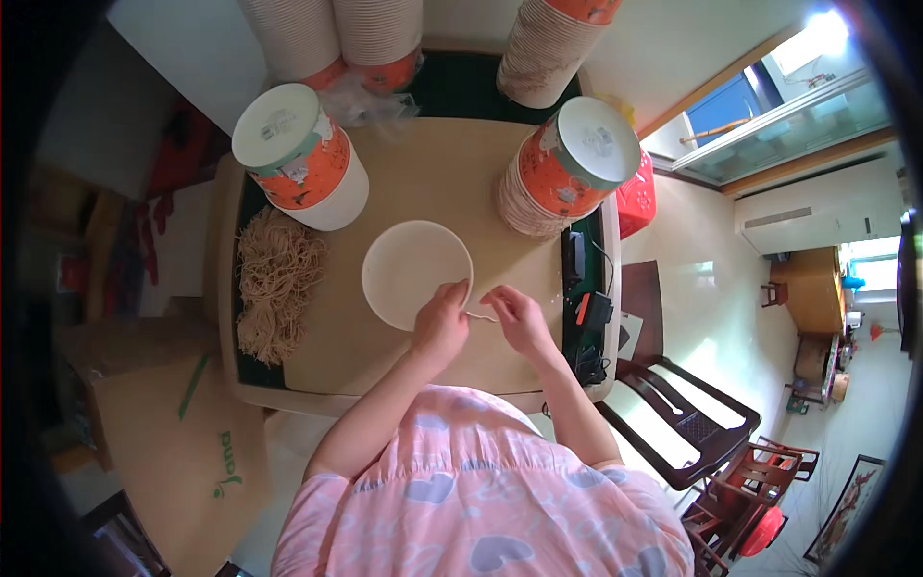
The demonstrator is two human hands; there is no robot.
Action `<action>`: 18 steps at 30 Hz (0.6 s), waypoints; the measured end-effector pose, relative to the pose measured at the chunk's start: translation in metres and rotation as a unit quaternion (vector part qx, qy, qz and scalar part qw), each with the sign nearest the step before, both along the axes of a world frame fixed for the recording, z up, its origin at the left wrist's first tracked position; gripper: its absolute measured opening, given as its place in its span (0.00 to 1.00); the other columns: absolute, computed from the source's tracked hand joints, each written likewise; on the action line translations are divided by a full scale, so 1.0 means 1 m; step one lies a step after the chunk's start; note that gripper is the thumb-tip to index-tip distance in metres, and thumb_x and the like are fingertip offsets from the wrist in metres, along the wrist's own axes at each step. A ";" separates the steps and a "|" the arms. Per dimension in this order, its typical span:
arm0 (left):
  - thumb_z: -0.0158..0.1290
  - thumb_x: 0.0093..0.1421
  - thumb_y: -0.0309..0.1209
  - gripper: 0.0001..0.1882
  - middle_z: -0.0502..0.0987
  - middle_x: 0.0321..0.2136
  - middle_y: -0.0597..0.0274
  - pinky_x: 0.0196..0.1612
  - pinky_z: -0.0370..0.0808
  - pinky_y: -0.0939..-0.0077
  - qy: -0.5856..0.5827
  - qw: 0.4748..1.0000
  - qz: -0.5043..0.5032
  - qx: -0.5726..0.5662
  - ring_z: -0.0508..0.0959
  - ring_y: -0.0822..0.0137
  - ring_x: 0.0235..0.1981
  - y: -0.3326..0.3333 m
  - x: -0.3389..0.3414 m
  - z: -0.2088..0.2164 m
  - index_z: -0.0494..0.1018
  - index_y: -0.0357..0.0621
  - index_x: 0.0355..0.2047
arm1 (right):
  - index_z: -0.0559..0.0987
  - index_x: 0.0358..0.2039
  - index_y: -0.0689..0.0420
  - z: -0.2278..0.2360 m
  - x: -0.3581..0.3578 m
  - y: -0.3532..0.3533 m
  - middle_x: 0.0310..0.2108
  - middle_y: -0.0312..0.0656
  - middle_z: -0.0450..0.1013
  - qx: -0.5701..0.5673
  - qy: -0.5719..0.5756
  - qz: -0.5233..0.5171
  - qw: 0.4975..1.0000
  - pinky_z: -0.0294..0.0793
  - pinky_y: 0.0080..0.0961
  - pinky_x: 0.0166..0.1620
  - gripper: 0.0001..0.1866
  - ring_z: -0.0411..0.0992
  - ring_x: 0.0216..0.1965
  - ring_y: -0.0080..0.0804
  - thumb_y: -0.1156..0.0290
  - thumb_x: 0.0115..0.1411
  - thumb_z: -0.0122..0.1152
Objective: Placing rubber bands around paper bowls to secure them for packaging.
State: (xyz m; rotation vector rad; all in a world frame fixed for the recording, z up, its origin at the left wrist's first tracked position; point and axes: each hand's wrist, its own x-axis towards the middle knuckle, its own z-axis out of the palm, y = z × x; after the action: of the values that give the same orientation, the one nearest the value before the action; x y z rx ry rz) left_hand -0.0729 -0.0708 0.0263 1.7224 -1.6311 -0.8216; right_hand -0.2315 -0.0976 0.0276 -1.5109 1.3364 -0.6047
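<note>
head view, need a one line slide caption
Left hand at a white tub, right hand close by, a short pale cord between them.

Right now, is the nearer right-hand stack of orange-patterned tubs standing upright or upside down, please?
Upside down: the nearer stack shows its round base on top, rims below.

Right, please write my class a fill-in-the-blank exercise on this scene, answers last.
A pale strand shows between the left hand and right hand, to the ____ of the white paper bowl.
The tangled strings lie near the ____ edge of the table.
The paper tub stack nearest the right hand stands upside ____.
Its broad printed band is mainly ____.
Missing words: right; left; down; orange.
</note>
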 end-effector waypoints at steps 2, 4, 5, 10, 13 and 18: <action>0.49 0.49 0.17 0.24 0.75 0.39 0.49 0.39 0.75 0.64 0.054 0.999 0.001 -0.005 0.76 0.49 0.37 0.016 0.022 0.018 0.69 0.44 0.49 | 0.76 0.34 0.61 0.012 0.012 0.001 0.27 0.41 0.74 0.077 -0.076 0.077 0.991 0.70 0.25 0.37 0.11 0.71 0.31 0.29 0.68 0.62 0.47; 0.46 0.51 0.15 0.23 0.77 0.37 0.49 0.39 0.75 0.71 0.136 0.990 0.009 0.018 0.79 0.55 0.37 0.034 0.047 0.024 0.70 0.42 0.49 | 0.73 0.28 0.63 0.005 0.024 0.007 0.28 0.37 0.70 0.148 -0.194 0.130 0.961 0.65 0.21 0.43 0.11 0.67 0.35 0.23 0.70 0.62 0.46; 0.46 0.53 0.15 0.21 0.77 0.37 0.49 0.39 0.75 0.73 0.171 0.984 0.016 0.051 0.79 0.60 0.38 0.041 0.056 0.034 0.70 0.39 0.48 | 0.71 0.25 0.63 0.011 0.034 0.010 0.31 0.38 0.69 0.178 -0.244 0.124 0.945 0.63 0.23 0.46 0.11 0.65 0.39 0.25 0.71 0.61 0.46; 0.46 0.54 0.15 0.20 0.78 0.36 0.53 0.41 0.74 0.76 0.170 0.979 0.049 0.099 0.79 0.67 0.38 0.068 0.075 0.053 0.69 0.35 0.49 | 0.71 0.22 0.64 0.008 0.060 0.024 0.30 0.40 0.67 0.147 -0.275 0.195 0.930 0.63 0.24 0.45 0.11 0.64 0.40 0.30 0.72 0.59 0.47; 0.46 0.53 0.14 0.23 0.78 0.37 0.53 0.42 0.75 0.75 0.197 0.975 0.061 0.081 0.79 0.66 0.39 0.077 0.074 0.051 0.68 0.36 0.51 | 0.71 0.22 0.63 0.007 0.068 0.033 0.28 0.40 0.68 0.145 -0.212 0.207 0.944 0.63 0.24 0.45 0.11 0.64 0.40 0.31 0.72 0.58 0.47; 0.45 0.51 0.12 0.27 0.77 0.40 0.52 0.44 0.75 0.74 0.207 0.972 0.038 0.102 0.79 0.64 0.40 0.084 0.077 0.048 0.66 0.38 0.53 | 0.72 0.27 0.64 0.008 0.069 0.039 0.27 0.38 0.68 0.178 -0.216 0.163 0.946 0.65 0.23 0.43 0.10 0.66 0.36 0.27 0.71 0.59 0.47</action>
State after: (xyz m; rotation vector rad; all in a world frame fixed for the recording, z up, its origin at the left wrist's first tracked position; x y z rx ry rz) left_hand 0.0044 0.0132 0.0743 1.6002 -1.2276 -1.2503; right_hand -0.1624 -0.0584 0.0351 -1.1798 0.7846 -0.4227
